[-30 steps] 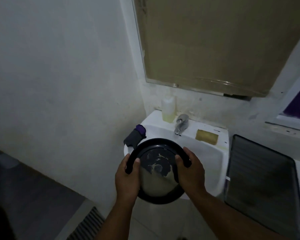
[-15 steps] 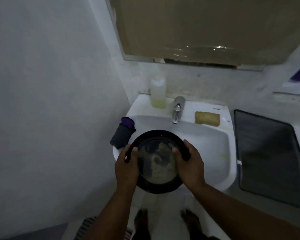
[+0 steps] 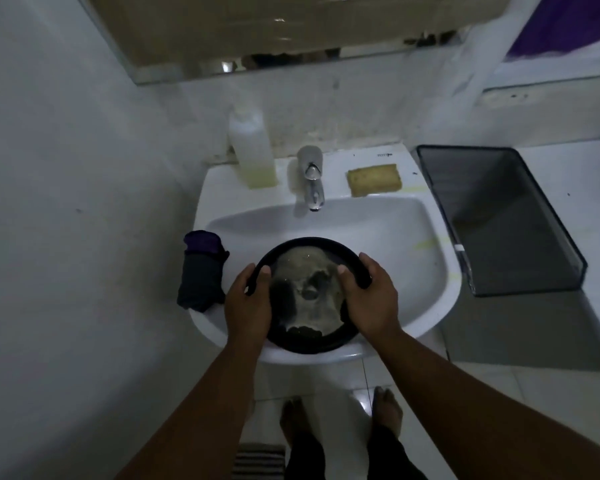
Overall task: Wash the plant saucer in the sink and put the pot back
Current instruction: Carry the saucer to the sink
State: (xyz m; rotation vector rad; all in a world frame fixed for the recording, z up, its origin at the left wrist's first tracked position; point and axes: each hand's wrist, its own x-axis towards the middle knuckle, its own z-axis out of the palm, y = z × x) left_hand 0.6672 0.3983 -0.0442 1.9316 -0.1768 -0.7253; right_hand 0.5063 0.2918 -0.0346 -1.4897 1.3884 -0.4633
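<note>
- The saucer [image 3: 309,344] — round, black, with a raised rim — is held level over the front half of the white sink [image 3: 426,271], its near edge overlapping the sink's front rim
- Pale, dried residue covers most of the saucer's inside, with darker patches at the left and near edge
- The left hand [image 3: 248,303] is clamped on the saucer's left rim, thumb lying over the top edge and the fingers out of sight beneath
- The right hand [image 3: 369,299] grips the right rim the same way — thumb inside, fingers wrapped around the outside
- A chrome tap [image 3: 311,181] stands at the back of the sink, its spout above the basin and well apart from the saucer
- A translucent bottle [image 3: 252,150] stands left of the tap; a yellow sponge [image 3: 374,179] lies to its right
- A dark rolled cloth with a purple end [image 3: 201,271] rests at the sink's left edge, just beside the left hand
- A dark clear-walled bin [image 3: 499,220] sits to the right of the sink
</note>
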